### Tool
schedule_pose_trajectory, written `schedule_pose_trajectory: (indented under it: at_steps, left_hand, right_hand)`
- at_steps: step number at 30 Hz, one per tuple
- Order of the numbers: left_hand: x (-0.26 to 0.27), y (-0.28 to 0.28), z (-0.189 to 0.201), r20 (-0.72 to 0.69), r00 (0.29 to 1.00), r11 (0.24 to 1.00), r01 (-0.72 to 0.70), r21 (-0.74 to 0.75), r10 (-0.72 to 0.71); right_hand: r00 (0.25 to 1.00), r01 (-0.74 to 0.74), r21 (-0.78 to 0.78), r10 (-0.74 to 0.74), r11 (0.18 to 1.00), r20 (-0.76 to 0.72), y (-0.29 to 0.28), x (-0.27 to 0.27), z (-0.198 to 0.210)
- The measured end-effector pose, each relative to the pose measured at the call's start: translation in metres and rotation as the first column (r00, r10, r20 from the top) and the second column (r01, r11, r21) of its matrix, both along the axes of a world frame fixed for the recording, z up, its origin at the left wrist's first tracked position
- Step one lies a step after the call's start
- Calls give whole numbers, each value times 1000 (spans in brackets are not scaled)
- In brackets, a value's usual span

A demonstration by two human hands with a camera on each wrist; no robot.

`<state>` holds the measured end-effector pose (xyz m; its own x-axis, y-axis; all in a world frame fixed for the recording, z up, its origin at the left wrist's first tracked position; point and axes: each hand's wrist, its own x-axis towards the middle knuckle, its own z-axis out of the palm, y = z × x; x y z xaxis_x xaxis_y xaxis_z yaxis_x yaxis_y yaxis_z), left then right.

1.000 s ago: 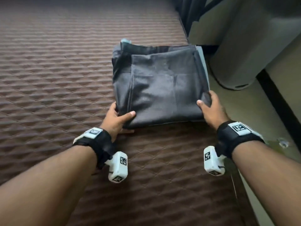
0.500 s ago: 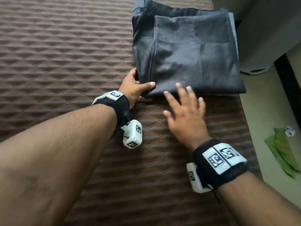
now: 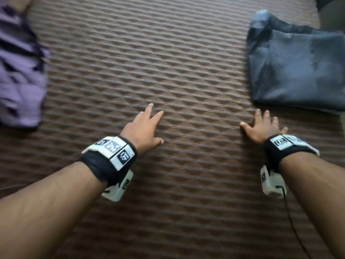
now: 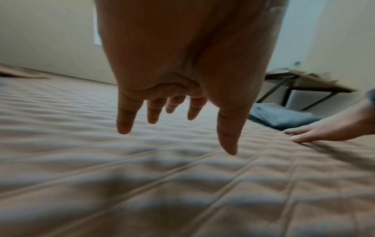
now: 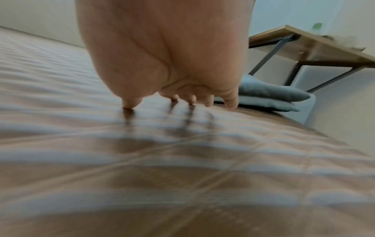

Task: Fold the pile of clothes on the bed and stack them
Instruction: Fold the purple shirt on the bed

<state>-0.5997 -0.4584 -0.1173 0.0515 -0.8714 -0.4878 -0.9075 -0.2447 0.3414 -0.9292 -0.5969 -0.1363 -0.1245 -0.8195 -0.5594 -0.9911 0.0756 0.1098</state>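
Observation:
A folded dark grey garment (image 3: 296,71) lies at the right edge of the brown quilted bed (image 3: 168,62), also seen as a flat stack (image 4: 282,117) (image 5: 270,94) in both wrist views. A purple patterned garment (image 3: 20,75) lies unfolded at the far left. My left hand (image 3: 143,128) hovers over the bare bedcover in the middle, fingers spread and holding nothing (image 4: 176,128). My right hand (image 3: 263,126) is spread flat on the cover just in front of the grey stack, fingertips (image 5: 231,104) touching the bed, not the cloth.
The bed's right edge runs just beyond the grey stack, with floor below. A wooden table with dark metal legs (image 5: 316,52) stands past that edge. A pale wall (image 4: 50,40) backs the far side of the bed.
Both hands have let go of the grey folded garment and moved left over the bare cover. The view has swung left, bringing the purple garment into sight.

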Motion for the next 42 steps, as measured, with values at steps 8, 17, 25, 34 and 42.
schedule_pose_trajectory:
  at_steps: [8,17,25,34,42]
  left_hand:
    - [237,193,2,247,871,864,-472,175,426]
    - [334,300,-21,135,729,671,-675,308,671]
    - [341,287,-29,49,709,630,-654,418,704]
    - [324,289,-23,96,656,594,-728,343,748]
    - [206,304,61,-528,410,425,-900,-99,744]
  right_hand:
    - [973,-169,-4,167,986,159,139,300,-1]
    - [578,-707,-192,713,680,396,232,572,17]
    - [469,-733,-413,841,541,270,213,605,-15]
    - [511,-643,-172,585,746,630,241,593,28]
    - [377,-544,237,-18,805,926,339,447,130]
